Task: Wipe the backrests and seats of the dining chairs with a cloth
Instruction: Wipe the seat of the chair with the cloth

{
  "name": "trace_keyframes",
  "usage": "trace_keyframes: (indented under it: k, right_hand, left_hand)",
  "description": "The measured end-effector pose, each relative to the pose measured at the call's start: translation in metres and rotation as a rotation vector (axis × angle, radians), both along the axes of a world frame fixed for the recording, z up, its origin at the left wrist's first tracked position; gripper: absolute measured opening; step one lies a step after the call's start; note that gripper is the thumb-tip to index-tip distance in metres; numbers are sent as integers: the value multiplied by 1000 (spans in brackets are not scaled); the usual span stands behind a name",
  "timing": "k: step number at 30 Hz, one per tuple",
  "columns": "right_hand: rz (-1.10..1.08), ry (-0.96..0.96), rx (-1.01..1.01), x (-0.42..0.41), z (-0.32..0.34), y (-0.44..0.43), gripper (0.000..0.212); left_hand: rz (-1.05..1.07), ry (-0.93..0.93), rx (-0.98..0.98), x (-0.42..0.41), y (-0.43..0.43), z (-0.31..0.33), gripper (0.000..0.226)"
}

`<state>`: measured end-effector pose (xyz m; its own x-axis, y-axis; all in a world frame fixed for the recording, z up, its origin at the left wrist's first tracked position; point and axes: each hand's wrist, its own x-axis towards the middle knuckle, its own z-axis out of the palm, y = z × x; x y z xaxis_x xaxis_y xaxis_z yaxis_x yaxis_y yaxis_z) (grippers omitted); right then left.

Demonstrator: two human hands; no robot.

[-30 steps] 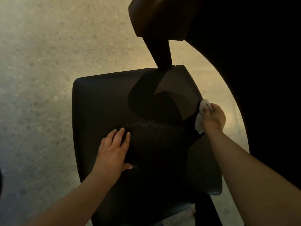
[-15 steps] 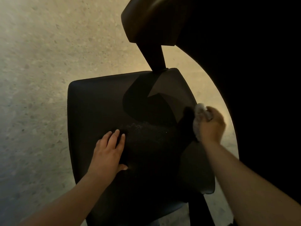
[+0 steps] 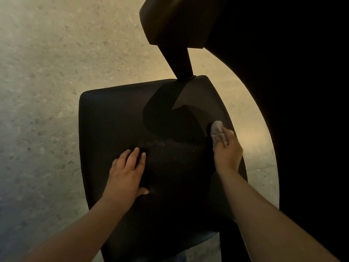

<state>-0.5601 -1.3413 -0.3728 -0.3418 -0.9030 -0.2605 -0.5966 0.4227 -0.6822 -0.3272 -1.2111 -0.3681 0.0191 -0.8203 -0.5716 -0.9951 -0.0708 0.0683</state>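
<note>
A dark dining chair fills the middle of the head view, its black seat (image 3: 113, 118) facing me. Its backrest (image 3: 175, 21) rises at the top, joined by a narrow post (image 3: 179, 61). My right hand (image 3: 227, 150) presses a small pale cloth (image 3: 216, 128) onto the seat near its right edge, fingers curled over the cloth. My left hand (image 3: 126, 171) lies flat on the seat's middle, fingers together, holding nothing. A faint speckled patch (image 3: 166, 148) shows on the seat between the two hands.
Pale speckled stone floor (image 3: 47, 91) spreads to the left and behind the chair. A large dark mass (image 3: 302, 91) fills the right side, its detail lost in shadow. A dark chair leg (image 3: 232, 246) shows below my right arm.
My right hand with the cloth has slid a little down and inward along the seat's right edge. My left hand stays flat on the seat. The view has shifted slightly.
</note>
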Motion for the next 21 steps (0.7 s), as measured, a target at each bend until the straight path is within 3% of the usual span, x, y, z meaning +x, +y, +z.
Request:
trace_keyframes:
  k: [4,9,16,21]
  right_hand:
    - [121,-4,-33,2,8,9,29]
    - [-163,178,-29,-25,11,-25,25]
    - [135,61,21,18,0,34,15]
    - [217,71,-42,3,7,2,17]
  left_hand:
    - [1,5,3,0,-1,5,108]
    - [-2,16,0,0,0,5,107]
    - [6,30,-2,0,-2,5,108]
    - [6,44,-12,1,0,7,107]
